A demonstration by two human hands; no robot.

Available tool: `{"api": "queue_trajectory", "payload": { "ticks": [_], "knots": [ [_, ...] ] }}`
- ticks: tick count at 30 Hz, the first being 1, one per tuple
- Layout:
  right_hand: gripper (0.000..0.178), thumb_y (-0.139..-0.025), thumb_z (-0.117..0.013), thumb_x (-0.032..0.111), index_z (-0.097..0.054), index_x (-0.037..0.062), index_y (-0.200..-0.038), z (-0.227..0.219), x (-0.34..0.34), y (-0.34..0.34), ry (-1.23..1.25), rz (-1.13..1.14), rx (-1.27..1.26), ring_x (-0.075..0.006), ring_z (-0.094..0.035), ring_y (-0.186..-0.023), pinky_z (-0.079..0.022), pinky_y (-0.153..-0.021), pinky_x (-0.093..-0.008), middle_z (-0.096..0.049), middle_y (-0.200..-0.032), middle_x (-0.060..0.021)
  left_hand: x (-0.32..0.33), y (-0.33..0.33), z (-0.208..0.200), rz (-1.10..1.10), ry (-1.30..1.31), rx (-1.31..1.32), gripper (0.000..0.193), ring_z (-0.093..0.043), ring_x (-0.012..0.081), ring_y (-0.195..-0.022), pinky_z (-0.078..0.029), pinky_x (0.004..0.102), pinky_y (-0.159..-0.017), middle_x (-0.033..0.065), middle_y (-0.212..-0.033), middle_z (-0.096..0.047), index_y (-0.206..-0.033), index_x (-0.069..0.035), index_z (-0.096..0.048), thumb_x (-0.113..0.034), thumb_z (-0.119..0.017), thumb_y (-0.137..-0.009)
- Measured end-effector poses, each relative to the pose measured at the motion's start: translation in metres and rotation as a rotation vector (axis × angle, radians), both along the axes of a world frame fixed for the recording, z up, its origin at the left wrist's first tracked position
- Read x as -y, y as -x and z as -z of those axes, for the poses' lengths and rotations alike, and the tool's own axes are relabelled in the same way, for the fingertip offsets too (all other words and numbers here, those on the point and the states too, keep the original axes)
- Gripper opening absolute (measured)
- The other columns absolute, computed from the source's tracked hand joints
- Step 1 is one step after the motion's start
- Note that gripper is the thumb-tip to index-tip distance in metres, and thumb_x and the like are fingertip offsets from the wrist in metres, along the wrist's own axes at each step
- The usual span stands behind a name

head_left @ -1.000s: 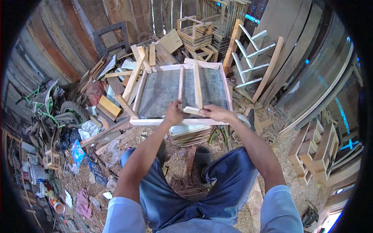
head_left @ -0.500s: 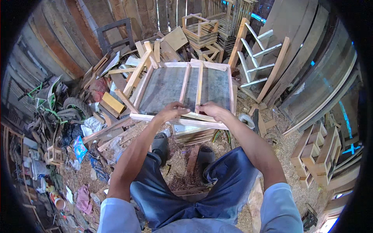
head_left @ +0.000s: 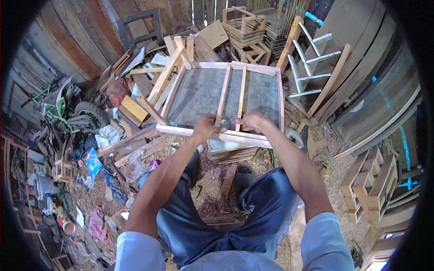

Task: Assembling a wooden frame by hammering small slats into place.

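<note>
A pale wooden frame (head_left: pixel 168 100) with two inner slats lies in front of me over a dark, scuffed panel (head_left: pixel 199 97). Beside the near end of the left wooden slat (head_left: pixel 224 92), my left hand (head_left: pixel 207 127) is closed, its fingers curled at that end. My right hand (head_left: pixel 254 121) pinches the right wooden slat (head_left: pixel 242 92) near its lower end, thumb and fingers together. The near rail (head_left: pixel 181 131) of the frame runs just below both hands. The fingers partly cover the joints between the slats and this rail.
Stacked wood (head_left: pixel 233 156) sits under the frame's near side. Scrap timber (head_left: pixel 165 77) is piled at the far left, near a small green motorbike (head_left: pixel 58 106). A white-slatted wooden piece (head_left: pixel 312 58) leans at the right, with wooden box frames (head_left: pixel 368 183) nearer. Sawdust covers the floor.
The whole view has shifted slightly, so the frame and surroundings appear farther right and higher. Both hands remain at the slats' near ends; the right fingers look more curled around their slat.
</note>
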State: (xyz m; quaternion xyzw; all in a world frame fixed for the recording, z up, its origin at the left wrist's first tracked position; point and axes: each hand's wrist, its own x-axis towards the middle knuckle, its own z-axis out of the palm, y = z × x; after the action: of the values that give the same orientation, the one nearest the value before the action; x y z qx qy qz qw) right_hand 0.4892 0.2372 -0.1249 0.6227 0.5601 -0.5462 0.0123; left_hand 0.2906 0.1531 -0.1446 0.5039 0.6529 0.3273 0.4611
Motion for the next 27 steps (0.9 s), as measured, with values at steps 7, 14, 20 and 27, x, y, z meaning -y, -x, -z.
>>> {"api": "queue_trajectory", "payload": {
  "ticks": [7, 14, 20, 27],
  "knots": [
    [0.034, -0.075, -0.071, 0.031, -0.067, 0.0007, -0.088, -0.030, -0.014, -0.002, -0.464, -0.050, 0.199, -0.0278, -0.068, -0.082, -0.055, -0.071, -0.0420, -0.068, -0.082, -0.0185, -0.003, -0.010, 0.005, -0.002, -0.109, -0.262, 0.067, -0.063, 0.0214, -0.089, -0.051, 0.0319, -0.080, 0.0148, -0.098, -0.066, -0.106, 0.003, -0.056, -0.022, -0.089, -0.054],
    [0.050, -0.083, -0.056, 0.023, -0.044, -0.0036, -0.124, 0.016, -0.033, -0.109, -0.576, 0.142, 0.849, -0.0401, -0.054, -0.111, -0.044, -0.093, -0.0423, -0.055, -0.114, -0.0299, -0.015, -0.006, 0.004, 0.078, -0.096, -0.087, 0.068, -0.063, 0.0219, -0.088, -0.051, 0.0316, -0.079, 0.0133, -0.094, -0.065, -0.106, 0.003, -0.055, -0.021, -0.090, -0.053],
    [0.029, -0.084, -0.055, 0.017, -0.060, -0.0078, -0.099, 0.042, -0.012, -0.122, -0.458, -0.797, 0.934, -0.0333, -0.065, -0.093, -0.052, -0.072, -0.0357, -0.059, -0.108, -0.0288, -0.024, 0.006, -0.005, 0.223, 0.046, -0.234, 0.079, -0.058, 0.0286, -0.104, -0.046, 0.0369, -0.089, 0.0142, -0.111, -0.062, -0.119, -0.004, -0.053, -0.030, -0.089, -0.053],
    [0.050, -0.092, -0.048, 0.032, -0.056, -0.0162, -0.100, -0.028, 0.054, -0.076, 0.260, -0.227, 0.367, -0.0333, -0.068, -0.071, -0.058, -0.062, -0.0407, -0.065, -0.088, -0.0276, -0.017, 0.062, -0.008, 0.402, 0.112, -0.494, 0.091, -0.055, 0.0300, -0.108, -0.043, 0.0367, -0.092, 0.0131, -0.124, -0.056, -0.131, -0.009, -0.045, -0.020, -0.087, -0.052]
  ]
}}
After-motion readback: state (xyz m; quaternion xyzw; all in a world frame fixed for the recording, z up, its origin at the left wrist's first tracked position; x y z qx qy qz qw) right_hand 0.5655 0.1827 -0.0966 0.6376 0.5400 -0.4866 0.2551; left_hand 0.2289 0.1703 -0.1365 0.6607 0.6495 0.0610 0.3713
